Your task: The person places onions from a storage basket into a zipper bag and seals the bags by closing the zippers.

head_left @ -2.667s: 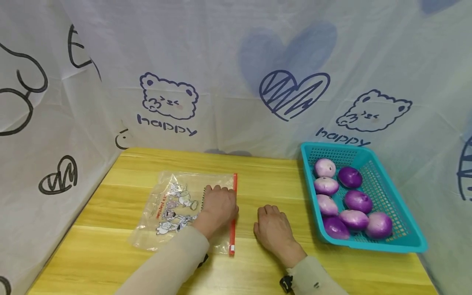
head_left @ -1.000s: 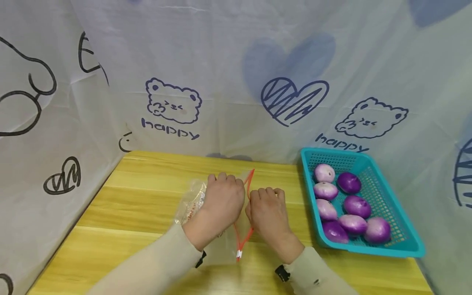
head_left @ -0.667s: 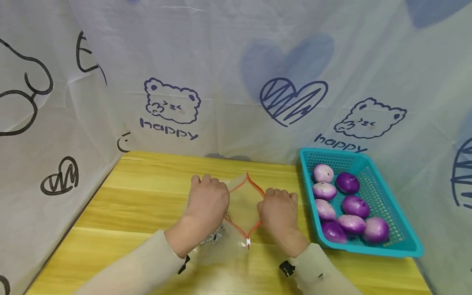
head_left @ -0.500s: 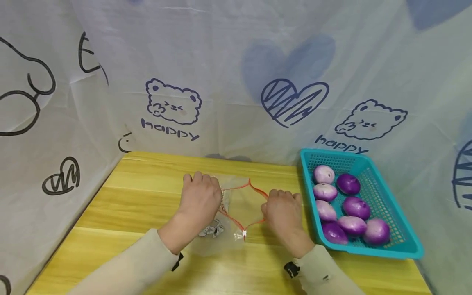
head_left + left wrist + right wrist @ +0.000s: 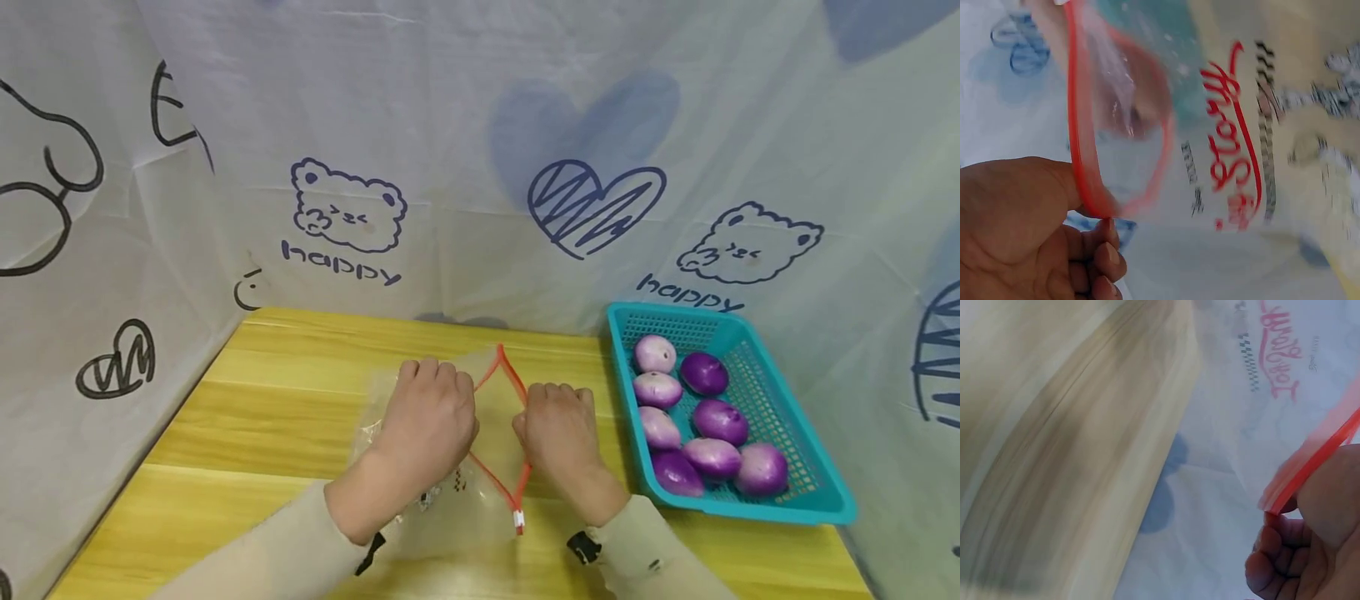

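A clear plastic zip bag [image 5: 480, 508] with a red zip edge stands lifted off the table, its mouth spread into a diamond. My left hand [image 5: 431, 421] pinches the left side of the red edge, and the left wrist view shows thumb and fingertips on the red strip [image 5: 1082, 125]. On the opposite side, my right hand [image 5: 562, 429] pinches the other red edge between thumb and curled fingers, as the right wrist view shows. A white slider [image 5: 518, 518] sits at the near corner of the mouth. Printed figures on the bag are partly hidden behind my left hand.
Right of the hands, a turquoise basket [image 5: 780, 510] holds several purple onions [image 5: 712, 458]. Beneath everything lies a yellow wood-grain table [image 5: 247, 433]. White cloth [image 5: 465, 100] with drawings hangs behind it and along the sides.
The bag lay flat under my left hand at first, with my right hand beside it. Both hands then gripped its edges and spread the mouth. Lately the hands have drawn slightly closer together.
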`<state>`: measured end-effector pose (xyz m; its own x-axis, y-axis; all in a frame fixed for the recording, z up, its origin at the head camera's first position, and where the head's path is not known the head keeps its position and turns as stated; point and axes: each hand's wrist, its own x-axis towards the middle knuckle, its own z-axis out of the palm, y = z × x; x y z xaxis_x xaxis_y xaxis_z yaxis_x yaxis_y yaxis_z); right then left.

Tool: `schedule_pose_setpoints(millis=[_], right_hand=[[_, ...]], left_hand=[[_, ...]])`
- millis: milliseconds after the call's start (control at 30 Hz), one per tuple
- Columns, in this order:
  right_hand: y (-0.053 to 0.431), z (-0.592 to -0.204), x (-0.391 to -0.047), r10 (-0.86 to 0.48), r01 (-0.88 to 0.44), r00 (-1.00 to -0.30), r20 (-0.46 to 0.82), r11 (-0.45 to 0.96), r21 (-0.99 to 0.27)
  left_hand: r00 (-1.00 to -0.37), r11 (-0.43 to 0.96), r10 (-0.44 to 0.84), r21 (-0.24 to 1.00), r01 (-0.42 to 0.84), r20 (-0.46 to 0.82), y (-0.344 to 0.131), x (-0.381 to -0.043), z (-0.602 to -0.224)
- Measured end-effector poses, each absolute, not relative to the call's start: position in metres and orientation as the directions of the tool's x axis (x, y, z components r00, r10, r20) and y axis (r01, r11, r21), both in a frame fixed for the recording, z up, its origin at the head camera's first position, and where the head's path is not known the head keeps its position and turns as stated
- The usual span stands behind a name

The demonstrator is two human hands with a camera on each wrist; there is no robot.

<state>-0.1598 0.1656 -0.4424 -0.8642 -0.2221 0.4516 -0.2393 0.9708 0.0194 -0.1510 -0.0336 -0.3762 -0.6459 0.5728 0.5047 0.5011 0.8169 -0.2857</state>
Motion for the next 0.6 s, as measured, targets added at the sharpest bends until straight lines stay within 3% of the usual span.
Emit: schedule_pose_setpoints(millis=[233, 367, 467, 600], right_hand=[[0.176, -0.451, -0.165, -0.217, -0.222, -0.879, 0.424, 0.974, 0.038], [0.183, -0.453, -0.166, -0.187, -0.184, -0.897, 0.401, 0.982, 0.047], [0.183, -0.452, -0.167, -0.198, -0.207, -0.888, 0.414, 0.978, 0.024], [0.178, -0.447, -0.167, -0.245, -0.289, -0.856, 0.455, 0.957, -0.028]], left_hand=[[-0.840, 0.893, 0.451, -0.156, 0.423, 0.303, -0.048, -0.165, -0.370], [-0.904, 0.924, 0.382, -0.102, 0.368, 0.193, -0.050, -0.160, -0.352], [-0.907, 0.920, 0.392, -0.088, 0.382, 0.156, -0.048, -0.153, -0.343], [-0.849, 0.871, 0.491, -0.110, 0.479, 0.196, -0.041, -0.149, -0.350]])
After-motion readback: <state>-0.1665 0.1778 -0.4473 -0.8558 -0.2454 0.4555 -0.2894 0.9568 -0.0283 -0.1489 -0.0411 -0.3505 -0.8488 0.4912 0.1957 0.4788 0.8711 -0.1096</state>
